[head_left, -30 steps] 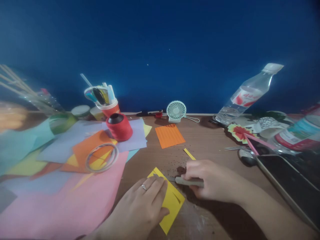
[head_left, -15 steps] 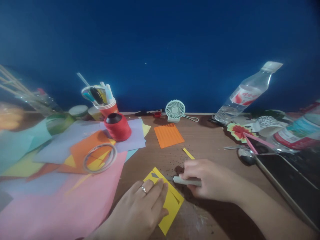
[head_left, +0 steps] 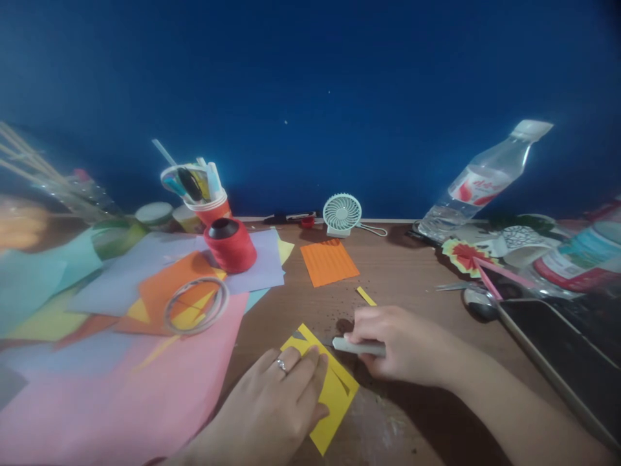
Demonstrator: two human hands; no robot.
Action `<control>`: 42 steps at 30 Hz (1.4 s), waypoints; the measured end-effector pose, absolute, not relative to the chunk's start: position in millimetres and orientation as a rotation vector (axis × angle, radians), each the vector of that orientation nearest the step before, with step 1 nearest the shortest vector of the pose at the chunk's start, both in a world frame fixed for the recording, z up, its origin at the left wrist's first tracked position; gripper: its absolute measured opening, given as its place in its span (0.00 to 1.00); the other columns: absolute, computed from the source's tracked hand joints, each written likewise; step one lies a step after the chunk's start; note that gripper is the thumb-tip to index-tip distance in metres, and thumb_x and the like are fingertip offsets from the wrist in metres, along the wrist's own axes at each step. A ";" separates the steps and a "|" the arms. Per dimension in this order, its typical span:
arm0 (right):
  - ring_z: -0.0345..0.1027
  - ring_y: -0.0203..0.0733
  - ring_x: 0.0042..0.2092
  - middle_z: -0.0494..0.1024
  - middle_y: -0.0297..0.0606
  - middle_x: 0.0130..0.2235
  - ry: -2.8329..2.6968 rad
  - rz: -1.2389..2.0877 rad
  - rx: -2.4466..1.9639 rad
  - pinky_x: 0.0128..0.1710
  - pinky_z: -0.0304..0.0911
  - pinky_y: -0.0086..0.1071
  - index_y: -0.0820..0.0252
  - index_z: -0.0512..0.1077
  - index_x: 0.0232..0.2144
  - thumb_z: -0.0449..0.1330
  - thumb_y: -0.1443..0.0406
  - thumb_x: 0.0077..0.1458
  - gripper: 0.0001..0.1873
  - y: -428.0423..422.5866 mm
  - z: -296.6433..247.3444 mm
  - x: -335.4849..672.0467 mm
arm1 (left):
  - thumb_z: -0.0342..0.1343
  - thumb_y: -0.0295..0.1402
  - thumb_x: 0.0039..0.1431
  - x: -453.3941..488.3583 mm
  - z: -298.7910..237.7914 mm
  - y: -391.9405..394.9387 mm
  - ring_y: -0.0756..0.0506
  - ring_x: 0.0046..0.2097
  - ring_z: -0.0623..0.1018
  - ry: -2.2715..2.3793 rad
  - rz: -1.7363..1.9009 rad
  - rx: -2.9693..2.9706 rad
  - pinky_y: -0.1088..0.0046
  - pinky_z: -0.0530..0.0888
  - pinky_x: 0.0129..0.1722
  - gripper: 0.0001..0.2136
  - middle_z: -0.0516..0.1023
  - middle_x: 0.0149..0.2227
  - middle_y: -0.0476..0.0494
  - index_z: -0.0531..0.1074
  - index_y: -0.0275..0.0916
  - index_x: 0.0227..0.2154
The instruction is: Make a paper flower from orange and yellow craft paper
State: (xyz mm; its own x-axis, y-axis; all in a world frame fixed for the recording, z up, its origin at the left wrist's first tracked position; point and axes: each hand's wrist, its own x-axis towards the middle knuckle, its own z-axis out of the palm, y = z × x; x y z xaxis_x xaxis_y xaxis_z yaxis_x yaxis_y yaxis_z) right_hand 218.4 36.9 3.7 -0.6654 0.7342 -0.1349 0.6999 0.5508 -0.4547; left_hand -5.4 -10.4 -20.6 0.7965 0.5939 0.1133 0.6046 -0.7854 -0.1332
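Flat on the brown table lies a piece of yellow paper with narrow slits cut in it. My left hand, a ring on one finger, presses down on it with its fingers stretched out. My right hand is closed around a utility knife with a pale handle. The blade points left and meets the yellow paper near its upper right edge, close to my left fingertips. A thin yellow strip lies just beyond my right hand. Farther back is a pleated orange paper.
At left, coloured paper sheets are spread under a tape roll and a red thread spool. A pen cup and small fan stand behind. On the right are a tilted bottle, a spoon and a dark tablet-like object.
The knife and my right hand have shifted slightly left, toward the paper. My left hand stays pressed on the yellow paper. The whole view has moved a little.
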 end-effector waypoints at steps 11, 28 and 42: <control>0.56 0.31 0.27 0.64 0.30 0.27 -2.683 0.748 -1.223 0.24 0.46 0.25 0.60 0.68 0.23 0.55 0.73 0.43 0.05 38.7 2.5 214.6 | 0.45 0.35 0.60 -4.5 -19.4 -10.2 0.43 0.39 0.71 -0.948 -0.117 -2.812 0.66 0.66 0.35 0.16 0.72 0.45 0.44 0.64 0.35 0.48; 0.58 0.31 0.29 0.65 0.31 0.29 -2.676 0.741 -1.236 0.26 0.48 0.25 0.58 0.69 0.27 0.55 0.70 0.47 0.05 41.5 0.8 210.3 | 0.45 0.36 0.60 -3.6 -17.2 -11.0 0.44 0.39 0.71 -0.937 -0.102 -2.813 0.67 0.66 0.34 0.16 0.72 0.46 0.41 0.63 0.34 0.48; 0.57 0.31 0.27 0.65 0.31 0.29 -2.677 0.716 -1.226 0.26 0.48 0.26 0.59 0.69 0.27 0.55 0.70 0.47 0.04 44.9 -2.5 204.9 | 0.46 0.36 0.59 -3.3 -17.6 -10.5 0.44 0.38 0.71 -0.946 -0.112 -2.823 0.67 0.64 0.33 0.16 0.72 0.45 0.42 0.64 0.35 0.48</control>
State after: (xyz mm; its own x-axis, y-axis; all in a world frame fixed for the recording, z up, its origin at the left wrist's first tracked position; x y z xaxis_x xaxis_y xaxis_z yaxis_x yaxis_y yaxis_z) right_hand 204.9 44.9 -2.5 -0.6676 0.7388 -0.0920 0.6861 0.5625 -0.4613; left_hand -3.3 -10.5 -17.6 0.7968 0.5918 0.1222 0.6040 -0.7864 -0.1293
